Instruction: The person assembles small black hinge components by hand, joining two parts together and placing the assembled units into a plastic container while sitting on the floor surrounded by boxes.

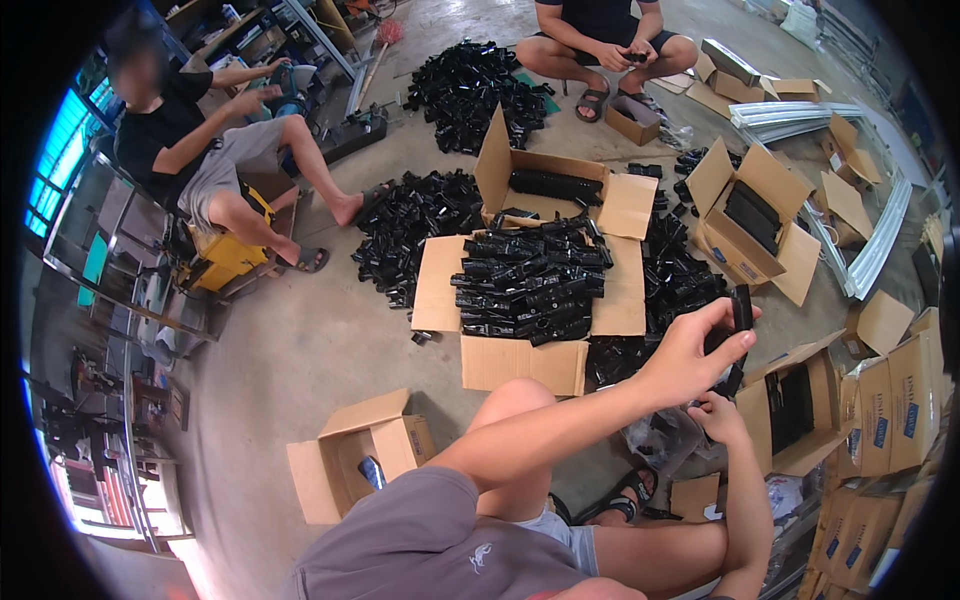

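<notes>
My left hand [697,352] is stretched out to the right, its thumb and fingers closed round a short black tube-shaped part [741,308] that stands upright. Just below it, my right hand [718,416] has its fingers drawn together beside a clear plastic bag [660,440]; what they grip, if anything, is too small to make out. In front of me, an open cardboard box [524,364] is heaped with black parts [535,285]. More black parts [675,270] lie on the floor along its right side, partly hidden by my left hand.
Large piles of black parts [420,225] [475,95] lie on the floor. Open cartons [745,262] [800,410] stand at the right, near stacked boxes [890,420]. A small open box [350,445] sits by my knee. One person [610,50] squats opposite; another [190,150] sits at left.
</notes>
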Available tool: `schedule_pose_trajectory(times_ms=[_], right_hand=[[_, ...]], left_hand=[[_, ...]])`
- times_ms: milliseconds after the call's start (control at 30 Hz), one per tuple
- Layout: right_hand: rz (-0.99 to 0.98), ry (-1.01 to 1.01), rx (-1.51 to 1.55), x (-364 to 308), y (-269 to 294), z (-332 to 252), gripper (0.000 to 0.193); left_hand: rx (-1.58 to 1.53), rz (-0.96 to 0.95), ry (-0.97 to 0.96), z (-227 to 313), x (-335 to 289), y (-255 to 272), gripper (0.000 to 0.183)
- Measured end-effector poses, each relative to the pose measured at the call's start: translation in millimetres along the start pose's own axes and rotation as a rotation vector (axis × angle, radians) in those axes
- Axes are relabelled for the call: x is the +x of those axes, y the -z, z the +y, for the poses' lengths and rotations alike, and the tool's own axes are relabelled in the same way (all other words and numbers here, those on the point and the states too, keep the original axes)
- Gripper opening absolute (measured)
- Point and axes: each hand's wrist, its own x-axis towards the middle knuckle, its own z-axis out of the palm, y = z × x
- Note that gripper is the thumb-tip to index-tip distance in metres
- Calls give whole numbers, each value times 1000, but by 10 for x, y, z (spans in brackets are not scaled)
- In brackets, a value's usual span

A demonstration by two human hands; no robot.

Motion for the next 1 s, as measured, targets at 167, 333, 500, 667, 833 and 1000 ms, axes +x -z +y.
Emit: schedule_pose_trajectory(times_ms=[167,333,500,667,833,1000], right_hand=[[-23,85,-57,153,-160,133,49],[0,319,-36,404,-149,393,42],[74,532,-81,349,-118,145,28],[347,333,583,-348,267,-1333,19],[690,501,543,-674,203,-1784,17],[844,488,481,-619,254,-1677,19]], left_hand=[[123,-35,-4,76,-37,-34,35],[92,-66,55,205,-77,-39,35],[-36,133,-21,-57,-81,-106,31],[-464,438,538,-86,37,-128,57],[-465,433,539,-471,30,-108,63],[-263,287,561,-597,17,-287,57]])
